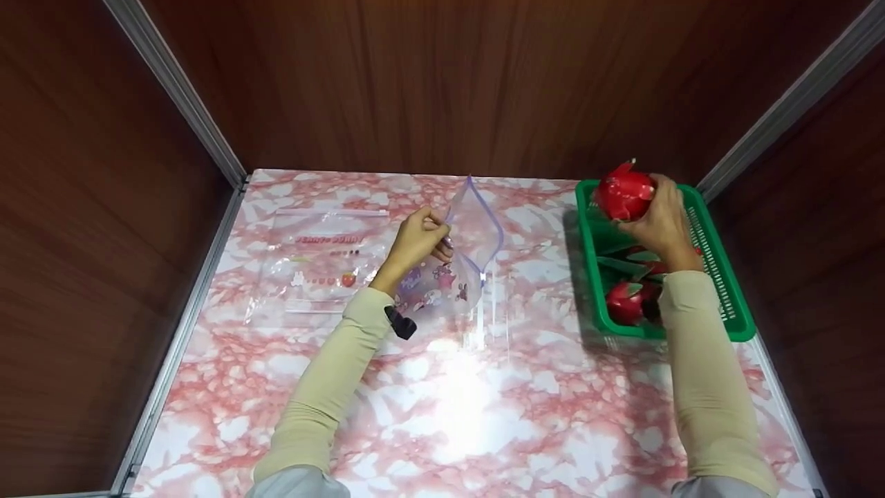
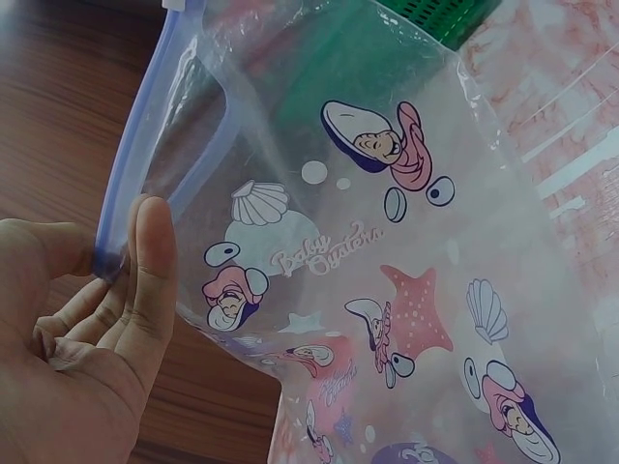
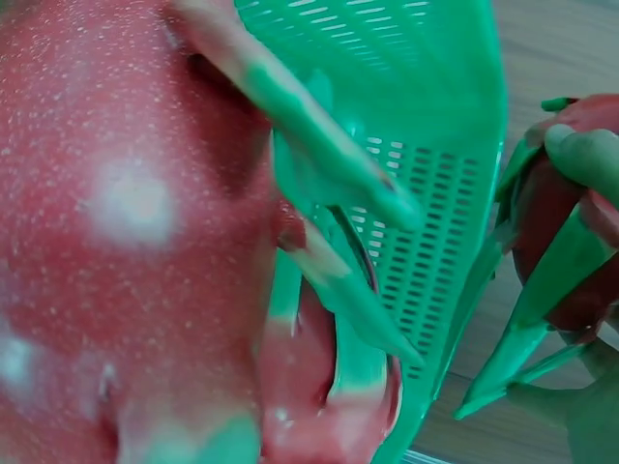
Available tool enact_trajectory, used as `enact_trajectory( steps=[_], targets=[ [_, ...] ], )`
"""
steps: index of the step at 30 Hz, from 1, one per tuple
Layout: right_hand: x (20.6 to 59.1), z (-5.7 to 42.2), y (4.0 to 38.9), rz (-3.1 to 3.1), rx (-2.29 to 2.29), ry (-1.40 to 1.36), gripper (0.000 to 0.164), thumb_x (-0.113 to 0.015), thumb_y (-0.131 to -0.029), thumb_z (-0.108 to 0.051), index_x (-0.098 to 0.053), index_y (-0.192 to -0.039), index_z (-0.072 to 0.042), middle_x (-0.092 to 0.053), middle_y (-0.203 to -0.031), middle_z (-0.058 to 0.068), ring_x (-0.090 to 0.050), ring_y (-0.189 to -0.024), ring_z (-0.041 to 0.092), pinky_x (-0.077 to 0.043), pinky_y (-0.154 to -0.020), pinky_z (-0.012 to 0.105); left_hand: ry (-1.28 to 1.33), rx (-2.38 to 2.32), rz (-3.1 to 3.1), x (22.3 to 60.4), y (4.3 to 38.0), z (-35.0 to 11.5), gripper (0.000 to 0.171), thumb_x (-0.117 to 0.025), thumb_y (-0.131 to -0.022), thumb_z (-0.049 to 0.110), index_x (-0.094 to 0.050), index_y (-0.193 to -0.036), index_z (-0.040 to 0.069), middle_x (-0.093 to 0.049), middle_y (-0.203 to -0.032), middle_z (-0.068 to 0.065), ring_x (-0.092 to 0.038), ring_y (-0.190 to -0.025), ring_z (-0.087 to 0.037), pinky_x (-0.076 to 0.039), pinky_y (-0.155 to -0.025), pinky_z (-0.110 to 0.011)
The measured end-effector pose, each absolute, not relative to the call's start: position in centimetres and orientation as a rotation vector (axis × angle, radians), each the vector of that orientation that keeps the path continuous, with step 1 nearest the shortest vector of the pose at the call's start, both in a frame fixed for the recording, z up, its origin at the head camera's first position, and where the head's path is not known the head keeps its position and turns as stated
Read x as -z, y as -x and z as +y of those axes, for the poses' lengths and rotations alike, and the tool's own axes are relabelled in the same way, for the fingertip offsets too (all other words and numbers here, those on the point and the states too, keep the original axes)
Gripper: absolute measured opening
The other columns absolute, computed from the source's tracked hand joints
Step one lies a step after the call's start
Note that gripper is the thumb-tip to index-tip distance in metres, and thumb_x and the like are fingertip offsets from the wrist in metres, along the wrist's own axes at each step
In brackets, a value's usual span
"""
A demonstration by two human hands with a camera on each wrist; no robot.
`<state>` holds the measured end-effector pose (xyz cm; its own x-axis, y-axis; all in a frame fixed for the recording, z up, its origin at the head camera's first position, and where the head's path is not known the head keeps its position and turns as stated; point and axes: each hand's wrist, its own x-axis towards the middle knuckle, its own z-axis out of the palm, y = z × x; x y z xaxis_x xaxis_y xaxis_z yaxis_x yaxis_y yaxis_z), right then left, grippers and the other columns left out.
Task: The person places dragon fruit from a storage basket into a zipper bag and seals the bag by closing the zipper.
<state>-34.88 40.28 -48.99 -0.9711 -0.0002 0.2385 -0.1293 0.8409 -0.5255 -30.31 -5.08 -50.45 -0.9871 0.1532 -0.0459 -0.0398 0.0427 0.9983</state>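
Note:
My left hand [image 1: 422,235] pinches the purple-edged rim of a clear zip bag [image 1: 476,225], whose mouth gapes towards the right. In the left wrist view, thumb and fingers grip that rim, and the bag's cartoon oyster and shell prints [image 2: 406,309] show. Over the back of a green basket [image 1: 588,270], my right hand [image 1: 665,220] holds a red dragon fruit [image 1: 624,195]. The right wrist view has the held fruit [image 3: 551,242] beside the basket's slotted wall. More dragon fruit [image 1: 624,304] with green leafy tips lie in the basket, partly hidden by the right forearm.
A second clear zip bag [image 1: 325,256] with small printed pictures lies flat on the table, left of the left hand. The pink-and-white marbled table [image 1: 539,415] is bounded by brown wood-look panels [image 1: 415,83] at the back and both sides, with metal corner rails.

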Motion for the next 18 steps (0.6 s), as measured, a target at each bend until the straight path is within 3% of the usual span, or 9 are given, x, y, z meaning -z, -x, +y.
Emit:
enact_trajectory(
  steps=[4,10,12,16,18],
  targets=[
    [48.75,40.21,34.77,-2.809,-0.765,-0.093,0.101,-0.092,-0.081,-0.022,-0.030,-0.156,0.002,-0.040,-0.154,0.029,-0.037,-0.139,0.050,-0.037,-0.117,0.072,-0.116,-2.078,2.165,50.39,30.34,-5.07,0.004,-0.059,-0.100,0.002,-0.057,-0.103,0.000,-0.072,-0.075,-0.017,-0.069,-0.053,-0.014,-0.066,-0.054,-0.033],
    [48.52,40.16,34.75,-2.821,-0.746,-0.090,0.102,-0.094,-0.078,-0.023,-0.030,-0.154,0.002,-0.040,-0.152,0.030,-0.039,-0.138,0.051,-0.033,-0.122,0.070,-0.124,-2.072,2.167,50.25,30.32,-5.00,0.004,-0.059,-0.100,0.002,-0.057,-0.103,0.001,-0.072,-0.086,-0.033,-0.070,-0.053,-0.014,-0.067,-0.056,-0.035],
    [48.38,40.08,34.72,-2.826,-0.744,-0.094,0.103,-0.094,-0.078,-0.024,-0.030,-0.154,0.002,-0.040,-0.151,0.030,-0.039,-0.139,0.052,-0.032,-0.124,0.069,-0.130,-2.073,2.169,50.20,30.31,-4.99,0.004,-0.060,-0.100,0.002,-0.057,-0.102,0.001,-0.072,-0.085,-0.033,-0.070,-0.052,-0.014,-0.067,-0.056,-0.035],
    [48.13,39.89,34.61,-2.827,-0.710,-0.109,0.102,-0.094,-0.077,-0.026,-0.031,-0.152,0.003,-0.040,-0.150,0.030,-0.040,-0.139,0.052,-0.033,-0.123,0.068,-0.151,-2.069,2.174,50.17,30.25,-5.06,0.005,-0.059,-0.100,0.002,-0.057,-0.103,0.000,-0.071,-0.073,-0.015,-0.070,-0.053,-0.014,-0.067,-0.056,-0.034],
    [48.00,39.75,34.55,-2.822,-0.677,-0.113,0.103,-0.094,-0.075,-0.029,-0.033,-0.151,0.003,-0.041,-0.148,0.030,-0.041,-0.136,0.051,-0.037,-0.115,0.067,-0.160,-2.068,2.174,50.16,30.23,-5.10,0.005,-0.059,-0.101,0.003,-0.057,-0.104,-0.001,-0.070,-0.071,-0.010,-0.070,-0.053,-0.014,-0.067,-0.056,-0.034]
  ],
)
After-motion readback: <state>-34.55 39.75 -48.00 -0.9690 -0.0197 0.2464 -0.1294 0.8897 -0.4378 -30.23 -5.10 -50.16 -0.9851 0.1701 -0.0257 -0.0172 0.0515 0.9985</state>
